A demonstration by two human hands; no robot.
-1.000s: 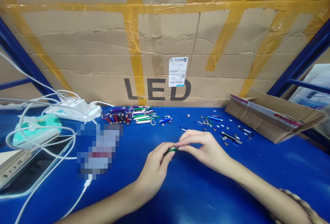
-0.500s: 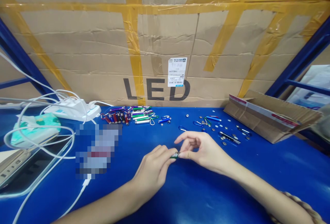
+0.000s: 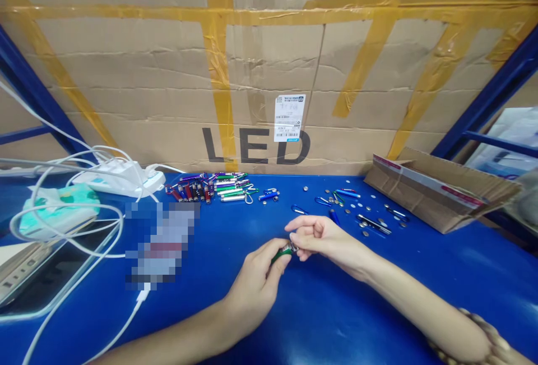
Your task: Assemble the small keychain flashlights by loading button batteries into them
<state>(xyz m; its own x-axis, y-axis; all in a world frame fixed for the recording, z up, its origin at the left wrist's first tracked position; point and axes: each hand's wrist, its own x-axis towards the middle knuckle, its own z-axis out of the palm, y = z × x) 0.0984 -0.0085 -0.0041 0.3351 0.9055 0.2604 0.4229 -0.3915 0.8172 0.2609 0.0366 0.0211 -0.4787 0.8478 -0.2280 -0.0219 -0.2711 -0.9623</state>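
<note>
A small green keychain flashlight (image 3: 282,252) is gripped between the thumb and fingers of my left hand (image 3: 257,278), above the middle of the blue table. My right hand (image 3: 325,240) pinches at its silver end, with thumb and fingertips closed there. Exactly what lies under those fingertips is partly hidden. Just beyond my right hand are a blue flashlight tube (image 3: 334,217), a blue carabiner clip (image 3: 300,209) and several loose button cells (image 3: 365,234). A black flashlight (image 3: 373,223) lies farther right.
Many finished-looking keychain flashlights (image 3: 233,190) lie in a row at the back. A cardboard tray (image 3: 437,191) stands at the right. On the left are a charging phone (image 3: 162,247), white cables, a power strip (image 3: 120,179) and a tissue pack (image 3: 61,211). A large carton (image 3: 168,90) walls the back.
My left hand has turned and tilted the green flashlight so more of it shows. My right fingers have shifted slightly at its silver end, and a blue tube behind them has come into view.
</note>
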